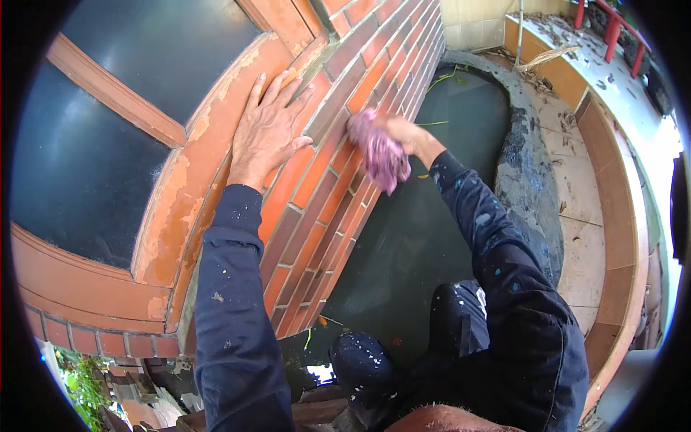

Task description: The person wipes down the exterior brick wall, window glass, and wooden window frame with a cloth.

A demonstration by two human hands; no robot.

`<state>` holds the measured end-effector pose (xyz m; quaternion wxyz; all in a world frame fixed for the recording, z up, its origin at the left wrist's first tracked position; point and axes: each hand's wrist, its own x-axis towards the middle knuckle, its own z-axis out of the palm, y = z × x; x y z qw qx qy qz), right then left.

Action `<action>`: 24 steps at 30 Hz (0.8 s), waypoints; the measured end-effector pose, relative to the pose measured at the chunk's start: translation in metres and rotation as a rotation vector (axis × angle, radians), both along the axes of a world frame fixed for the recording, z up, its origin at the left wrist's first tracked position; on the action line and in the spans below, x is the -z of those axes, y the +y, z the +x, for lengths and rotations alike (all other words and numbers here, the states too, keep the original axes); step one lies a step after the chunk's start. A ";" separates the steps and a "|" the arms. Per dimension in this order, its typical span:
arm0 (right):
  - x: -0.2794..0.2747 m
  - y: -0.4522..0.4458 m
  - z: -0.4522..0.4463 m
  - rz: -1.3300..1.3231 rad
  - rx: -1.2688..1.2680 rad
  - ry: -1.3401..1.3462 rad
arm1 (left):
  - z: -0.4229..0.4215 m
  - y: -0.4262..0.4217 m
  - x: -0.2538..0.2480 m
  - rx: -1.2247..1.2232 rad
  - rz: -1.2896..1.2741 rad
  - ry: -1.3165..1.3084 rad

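Note:
My right hand point(404, 135) is closed around a crumpled pink-purple cloth point(379, 151) and holds it against the brick wall point(324, 169). The hand and cloth are slightly blurred. Fingers spread, my left hand point(272, 133) lies flat where the bricks meet the window frame point(209, 137), whose orange-brown paint is peeling. Both sleeves are dark, and the right one carries blue and white paint spots.
Dark water point(403, 237) fills a pond at the wall's foot, edged by a rough stone rim point(529, 173). Beyond it runs a tiled ledge point(576, 216) with dry leaves. Dark window panes point(86, 165) are at left. A broom-like stick point(520, 36) stands at the back.

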<state>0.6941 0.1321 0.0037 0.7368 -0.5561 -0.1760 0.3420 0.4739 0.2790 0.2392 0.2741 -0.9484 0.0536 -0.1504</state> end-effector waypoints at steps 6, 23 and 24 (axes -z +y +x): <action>-0.043 0.025 0.020 0.048 0.416 -0.420 | 0.000 -0.005 -0.004 -0.049 0.011 0.027; -0.038 0.068 0.112 -0.236 0.873 -0.520 | -0.002 -0.005 -0.006 -0.033 -0.010 0.021; -0.048 0.065 0.138 -0.328 0.864 -0.549 | 0.000 -0.002 -0.005 -0.024 -0.037 0.024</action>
